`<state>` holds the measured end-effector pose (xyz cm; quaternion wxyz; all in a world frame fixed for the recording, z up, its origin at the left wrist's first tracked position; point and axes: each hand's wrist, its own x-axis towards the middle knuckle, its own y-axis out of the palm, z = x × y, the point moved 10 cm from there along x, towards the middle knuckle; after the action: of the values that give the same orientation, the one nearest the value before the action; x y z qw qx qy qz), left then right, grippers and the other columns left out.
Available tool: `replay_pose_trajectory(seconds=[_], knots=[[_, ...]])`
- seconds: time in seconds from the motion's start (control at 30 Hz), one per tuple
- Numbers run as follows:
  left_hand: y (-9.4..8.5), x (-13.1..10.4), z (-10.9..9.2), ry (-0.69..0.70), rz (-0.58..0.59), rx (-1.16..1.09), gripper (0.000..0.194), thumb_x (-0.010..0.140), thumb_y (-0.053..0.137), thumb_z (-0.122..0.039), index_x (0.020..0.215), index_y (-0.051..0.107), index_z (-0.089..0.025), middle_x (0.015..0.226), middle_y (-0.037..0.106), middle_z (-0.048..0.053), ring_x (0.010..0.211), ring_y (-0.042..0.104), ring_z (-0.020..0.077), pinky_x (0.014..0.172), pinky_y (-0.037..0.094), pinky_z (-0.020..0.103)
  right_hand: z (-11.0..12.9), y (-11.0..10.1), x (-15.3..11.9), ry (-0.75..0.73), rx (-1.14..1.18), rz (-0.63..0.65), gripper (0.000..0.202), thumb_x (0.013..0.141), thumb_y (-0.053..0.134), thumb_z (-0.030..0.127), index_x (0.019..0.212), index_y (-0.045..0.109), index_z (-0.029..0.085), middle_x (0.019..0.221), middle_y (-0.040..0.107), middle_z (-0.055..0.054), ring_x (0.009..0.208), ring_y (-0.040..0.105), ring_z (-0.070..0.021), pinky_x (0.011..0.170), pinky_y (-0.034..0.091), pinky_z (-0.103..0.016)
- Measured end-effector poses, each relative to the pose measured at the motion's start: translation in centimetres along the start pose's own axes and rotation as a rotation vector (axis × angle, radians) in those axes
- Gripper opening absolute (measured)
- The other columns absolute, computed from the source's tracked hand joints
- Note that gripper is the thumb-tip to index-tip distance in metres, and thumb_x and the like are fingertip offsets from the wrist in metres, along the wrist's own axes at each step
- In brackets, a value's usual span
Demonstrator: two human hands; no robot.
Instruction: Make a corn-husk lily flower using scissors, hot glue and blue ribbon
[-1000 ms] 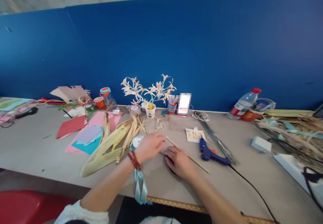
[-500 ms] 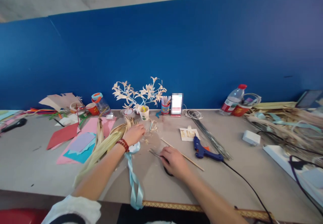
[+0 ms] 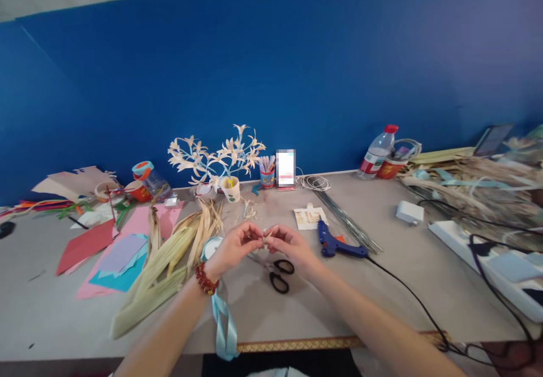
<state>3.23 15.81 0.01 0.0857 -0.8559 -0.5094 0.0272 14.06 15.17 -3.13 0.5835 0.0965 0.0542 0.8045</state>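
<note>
Above the middle of the table, my left hand [image 3: 237, 245] and my right hand [image 3: 293, 248] meet fingertip to fingertip. Both pinch a small pale piece [image 3: 266, 240], mostly hidden by the fingers; its kind is unclear. Below them lie scissors with black handles [image 3: 279, 282], touched by neither hand. A roll of light blue ribbon [image 3: 224, 326] rests beside my left wrist, its tail hanging over the front edge. Dried corn husks [image 3: 169, 278] are spread to the left. Behind my hands, a small husk flower [image 3: 248, 210] lies on the table.
A blue glue gun [image 3: 339, 244] with a cord lies right, near a bundle of wires [image 3: 348, 221]. Husk flowers [image 3: 229, 150] stand in a paper cup [image 3: 230, 189] at the back. Coloured paper [image 3: 123, 252] lies left; a power strip [image 3: 487, 269] and bottle [image 3: 378, 153] are right.
My right hand has let go of the scissors, which now lie on the table. My left hand has come back from the husks, and both hands have joined around the small pale piece.
</note>
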Motion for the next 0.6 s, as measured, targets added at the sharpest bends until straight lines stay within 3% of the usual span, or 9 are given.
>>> replay_pose_trajectory(seconds=[0.1, 0.27, 0.47, 0.6], knots=[[0.7, 0.2, 0.8, -0.047, 0.03, -0.125, 0.024, 0.078, 0.068, -0.031, 0.093, 0.056, -0.016, 0.084, 0.062, 0.002, 0.08, 0.062, 0.0144, 0.076, 0.048, 0.029, 0.2, -0.2, 0.6, 0.014, 0.037, 0.01, 0.028, 0.078, 0.07, 0.045, 0.074, 0.06, 0.018, 0.067, 0.059, 0.002, 0.062, 0.053, -0.0117, 0.062, 0.044, -0.025], [1.2, 0.0, 2.2, -0.123, 0.05, -0.2, 0.024, 0.078, 0.069, -0.032, 0.091, 0.059, -0.015, 0.075, 0.061, 0.0, 0.068, 0.059, 0.0119, 0.069, 0.047, 0.027, -0.6, -2.7, 0.7, 0.06, 0.025, -0.143, 0.031, 0.08, 0.068, 0.047, 0.072, 0.06, 0.018, 0.066, 0.059, 0.001, 0.062, 0.053, -0.0122, 0.063, 0.043, -0.025], [1.4, 0.2, 3.1, -0.143, 0.0, -0.213, 0.024, 0.078, 0.069, -0.035, 0.09, 0.062, -0.015, 0.077, 0.062, 0.001, 0.068, 0.057, 0.0118, 0.068, 0.047, 0.027, -0.4, -2.2, 0.4, 0.049, -0.171, -0.007, 0.031, 0.085, 0.061, 0.048, 0.075, 0.06, 0.019, 0.068, 0.059, 0.0, 0.063, 0.054, -0.0133, 0.062, 0.045, -0.025], [1.4, 0.0, 3.5, -0.153, -0.003, -0.276, 0.025, 0.078, 0.069, -0.032, 0.095, 0.063, -0.015, 0.075, 0.06, 0.001, 0.068, 0.056, 0.0119, 0.067, 0.047, 0.026, 1.0, -5.1, 0.5, -0.057, -0.261, -0.205, 0.029, 0.087, 0.057, 0.047, 0.075, 0.056, 0.02, 0.067, 0.055, 0.001, 0.061, 0.054, -0.0133, 0.06, 0.046, -0.026]])
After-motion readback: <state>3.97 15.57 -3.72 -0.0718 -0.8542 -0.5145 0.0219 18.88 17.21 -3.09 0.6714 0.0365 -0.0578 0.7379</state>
